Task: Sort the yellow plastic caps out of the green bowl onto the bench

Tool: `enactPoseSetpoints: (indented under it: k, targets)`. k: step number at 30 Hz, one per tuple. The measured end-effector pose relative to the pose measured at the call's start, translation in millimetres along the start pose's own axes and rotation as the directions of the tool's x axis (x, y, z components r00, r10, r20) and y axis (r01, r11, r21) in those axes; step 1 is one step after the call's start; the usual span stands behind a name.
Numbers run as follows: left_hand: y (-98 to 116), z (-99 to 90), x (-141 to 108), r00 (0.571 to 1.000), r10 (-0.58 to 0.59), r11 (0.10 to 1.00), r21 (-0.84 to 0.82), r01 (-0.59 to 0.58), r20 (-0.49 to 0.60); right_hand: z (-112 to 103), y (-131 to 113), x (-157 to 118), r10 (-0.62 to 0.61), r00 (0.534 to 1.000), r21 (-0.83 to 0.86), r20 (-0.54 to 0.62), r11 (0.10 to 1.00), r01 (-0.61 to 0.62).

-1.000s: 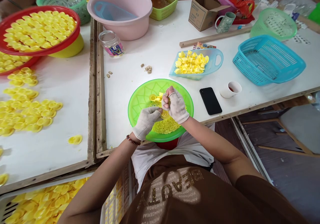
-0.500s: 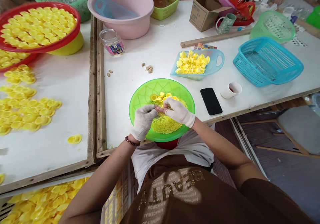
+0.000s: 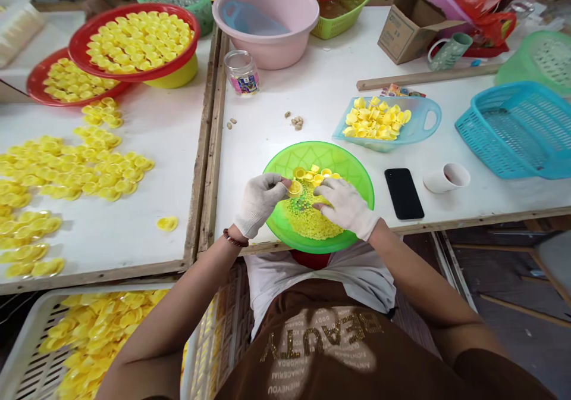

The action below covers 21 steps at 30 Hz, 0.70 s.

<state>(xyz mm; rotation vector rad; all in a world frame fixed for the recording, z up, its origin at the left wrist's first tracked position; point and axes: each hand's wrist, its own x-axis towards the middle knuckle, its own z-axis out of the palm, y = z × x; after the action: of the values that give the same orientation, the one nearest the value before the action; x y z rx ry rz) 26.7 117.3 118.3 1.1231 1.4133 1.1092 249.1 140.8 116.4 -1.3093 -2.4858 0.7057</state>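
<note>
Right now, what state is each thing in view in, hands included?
Left hand, closed on a yellow cup
Right hand, fingers parted over the green bowl
Green bowl, partly filled with yellow beads
Blue scoop, loaded with yellow cups
Clear jar, lid off
Cardboard box, open
Phone, lying flat
Paper cup, upright, uncovered
Green mug, upright

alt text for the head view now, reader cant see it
Gloved left hand pinching a small yellow cap over a green bowl of yellow beads, the gloved right hand over the bowl. Nearby on the white table: a black phone, a white cup and a blue scoop holding yellow caps.
</note>
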Motion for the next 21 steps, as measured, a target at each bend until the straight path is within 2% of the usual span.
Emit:
enactPoseSetpoints:
  k: [3, 5, 8, 10, 12, 14, 16, 17, 19, 20, 21]
  targets:
    - [0, 1.1, -5, 0.998, 0.057, 0.989, 0.136, -0.058, 0.017, 2, -14, 6, 0.017, 0.994, 0.264, -0.104, 0.965, 0.01]
    - [-1, 7.5, -9, 0.994, 0.1, 0.972, 0.21, -0.106, 0.037, 4, -18, 11, 0.067, 0.996, 0.457, -0.062, 0.889, -0.032]
    - [-4, 14.3, -12, 0.992, 0.123, 0.959, 0.251, -0.13, 0.042, 4, -13, 14, 0.093, 0.993, 0.636, 0.066, 0.763, -0.114]
    - [-4, 11.2, -11, 0.994, 0.106, 0.967, 0.23, -0.11, 0.028, 1, -5, 9, 0.107, 0.988, 0.656, 0.116, 0.738, -0.157]
    - [-3, -2.2, -7, 0.995, 0.1, 0.978, 0.184, -0.099, 0.004, -2, 4, 2, 0.092, 0.991, 0.522, 0.095, 0.843, -0.128]
    - [-2, -28.9, 0, 0.991, 0.125, 0.974, 0.195, -0.114, -0.041, -3, 11, -4, 0.008, 0.999, 0.279, 0.049, 0.96, -0.021]
    - [-2, -69.3, 9, 0.975, 0.167, 0.934, 0.339, -0.11, -0.145, 0, 13, -8, -0.111, 0.992, 0.122, 0.054, 0.987, 0.104]
    - [-3, -93.3, 13, 0.96, 0.183, 0.882, 0.467, -0.064, -0.214, 3, 11, -8, -0.165, 0.983, 0.101, 0.076, 0.982, 0.158]
    - [-6, -143.7, 18, 0.917, 0.198, 0.709, 0.696, 0.11, -0.346, 12, 2, -4, -0.255, 0.956, 0.094, 0.144, 0.965, 0.243]
    - [-9, -167.7, 18, 0.899, 0.185, 0.612, 0.762, 0.211, -0.397, 17, -4, 0, -0.284, 0.94, 0.07, 0.188, 0.959, 0.276]
    - [-13, -189.6, 18, 0.886, 0.167, 0.556, 0.783, 0.278, -0.433, 22, -11, 5, -0.297, 0.925, 0.02, 0.237, 0.954, 0.301]
